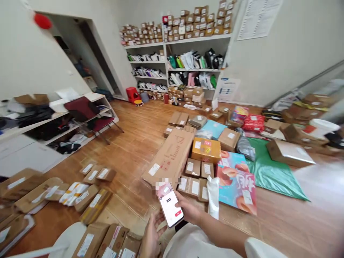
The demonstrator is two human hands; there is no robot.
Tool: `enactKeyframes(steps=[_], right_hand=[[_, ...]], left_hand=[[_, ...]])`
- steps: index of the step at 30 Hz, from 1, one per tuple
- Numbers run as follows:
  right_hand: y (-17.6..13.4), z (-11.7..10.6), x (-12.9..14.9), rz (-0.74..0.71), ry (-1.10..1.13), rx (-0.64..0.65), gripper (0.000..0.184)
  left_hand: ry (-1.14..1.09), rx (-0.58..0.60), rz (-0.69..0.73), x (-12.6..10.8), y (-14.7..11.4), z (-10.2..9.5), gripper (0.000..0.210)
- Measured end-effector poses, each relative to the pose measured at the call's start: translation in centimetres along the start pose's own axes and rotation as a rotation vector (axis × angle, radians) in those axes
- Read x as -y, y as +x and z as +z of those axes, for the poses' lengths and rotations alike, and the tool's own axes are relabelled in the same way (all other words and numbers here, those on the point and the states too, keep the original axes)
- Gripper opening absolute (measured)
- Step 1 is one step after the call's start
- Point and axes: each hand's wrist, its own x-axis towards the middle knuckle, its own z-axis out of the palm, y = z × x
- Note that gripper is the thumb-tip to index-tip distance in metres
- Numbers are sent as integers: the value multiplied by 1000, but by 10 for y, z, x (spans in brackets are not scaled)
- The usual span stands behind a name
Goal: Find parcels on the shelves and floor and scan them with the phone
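Observation:
A smartphone (170, 209) with a lit, mostly white screen and a red button sits low in the middle of the view, tilted slightly. My right hand (189, 209) grips its right side, the thumb lying over the screen. Just left of the phone is my left hand (153, 229), fingers apart and curved toward the phone's edge; whether they touch it I cannot tell. Beyond the phone lies a long cardboard box (172, 154). A white wrapped parcel (213, 197) stands right of my right hand, near small labelled boxes (192, 186).
Parcels cover the floor ahead, including a pink-and-blue peach box (236, 182) and a green bag (274, 172). More boxes (91, 240) lie at lower left. A folding chair (88, 111) stands by the left counter. Full shelves (146, 61) line the back wall.

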Motion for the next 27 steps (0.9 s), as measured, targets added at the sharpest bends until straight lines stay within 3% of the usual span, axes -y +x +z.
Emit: enactKeyframes(steps=[4,6,13,22,27], right_hand=[[-45,-4,-1,-166,1,-174,50],[-64,-8,5,-237,-90,-266,47],[-110,-39,42,-430,-580,-409,42],[-141,-103,117,-324,-492,-386,35],[-147,-123,158,-318,-493,-429,43]], left_hand=[[-213,370,-206,11,-49,64,73],[-253,463,-265,11,-70,87,77],[-143,561,-108,2,-101,144,68],[-18,647,-110,21,-102,235,89],[17,687,-108,36,-99,271,92]])
